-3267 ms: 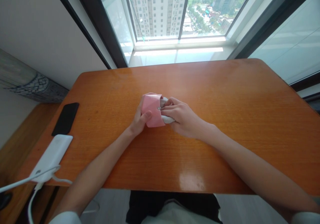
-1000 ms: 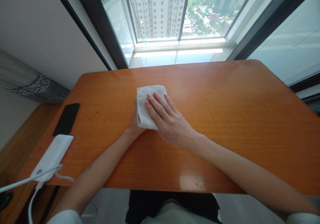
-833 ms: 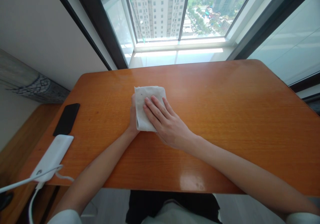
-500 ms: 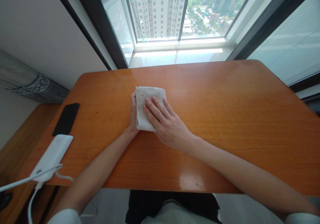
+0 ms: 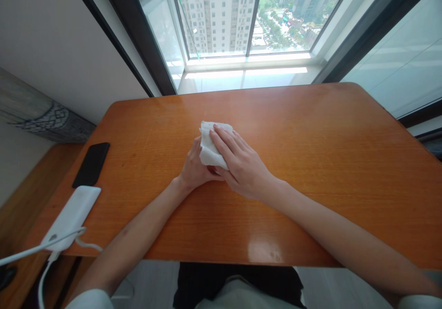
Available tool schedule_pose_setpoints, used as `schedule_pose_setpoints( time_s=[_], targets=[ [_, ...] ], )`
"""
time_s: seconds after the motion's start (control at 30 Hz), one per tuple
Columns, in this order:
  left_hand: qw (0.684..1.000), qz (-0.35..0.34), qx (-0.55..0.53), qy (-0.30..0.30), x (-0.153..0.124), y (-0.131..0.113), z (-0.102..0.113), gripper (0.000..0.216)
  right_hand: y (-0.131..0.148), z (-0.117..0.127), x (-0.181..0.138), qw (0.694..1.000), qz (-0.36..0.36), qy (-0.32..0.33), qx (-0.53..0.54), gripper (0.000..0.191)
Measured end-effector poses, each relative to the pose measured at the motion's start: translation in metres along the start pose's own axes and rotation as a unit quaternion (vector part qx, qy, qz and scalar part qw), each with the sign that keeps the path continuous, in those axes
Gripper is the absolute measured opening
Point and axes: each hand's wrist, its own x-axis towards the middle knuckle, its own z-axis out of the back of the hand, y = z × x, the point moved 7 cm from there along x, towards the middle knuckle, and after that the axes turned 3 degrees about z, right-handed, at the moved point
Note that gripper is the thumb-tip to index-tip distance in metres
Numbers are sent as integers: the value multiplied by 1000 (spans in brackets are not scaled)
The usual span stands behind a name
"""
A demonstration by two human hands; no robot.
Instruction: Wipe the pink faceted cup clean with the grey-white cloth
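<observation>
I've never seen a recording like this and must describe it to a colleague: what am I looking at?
There is no machine here, just a person's two bare hands. The view comes from a camera worn on the person's head, looking forward and down, so the arms reach in from the bottom.

The right hand lies over a white, folded, textured cloth. The left hand is behind and under it, partly hidden; whether anything is inside the cloth can't be seen.

Below is a glossy orange-brown wooden table. On its left side lie a flat black rectangular slab, perhaps a phone, and a longer white plastic slab with white cables at its near end.
</observation>
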Motion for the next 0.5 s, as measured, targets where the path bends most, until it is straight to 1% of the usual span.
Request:
schedule_pose_setpoints(
  time_s=[0.07,0.17,0.23,0.3,0.33,0.4,0.5],
  targets=[
    [998,-29,50,11,1,-8,1,99,-3,5,2,999,-10,-10,35,72],
    [994,-62,70,55,4,-21,-3,81,-8,12,4,996,-35,-15,83,63],
    [989,-59,99,87,6,-26,-6,70,-9,16,5,993,-47,-18,111,56],
    [986,-42,124,103,8,-29,-7,64,-9,18,6,990,-50,-26,126,53],
    [987,-37,124,100,8,-30,-6,65,-8,18,6,990,-47,-33,126,53],
    [993,-30,96,69,8,-32,-2,76,-6,19,7,992,-33,-48,110,55],
    [999,11,30,8,6,-27,6,106,1,17,6,995,-3,-61,73,61]
  ],
)
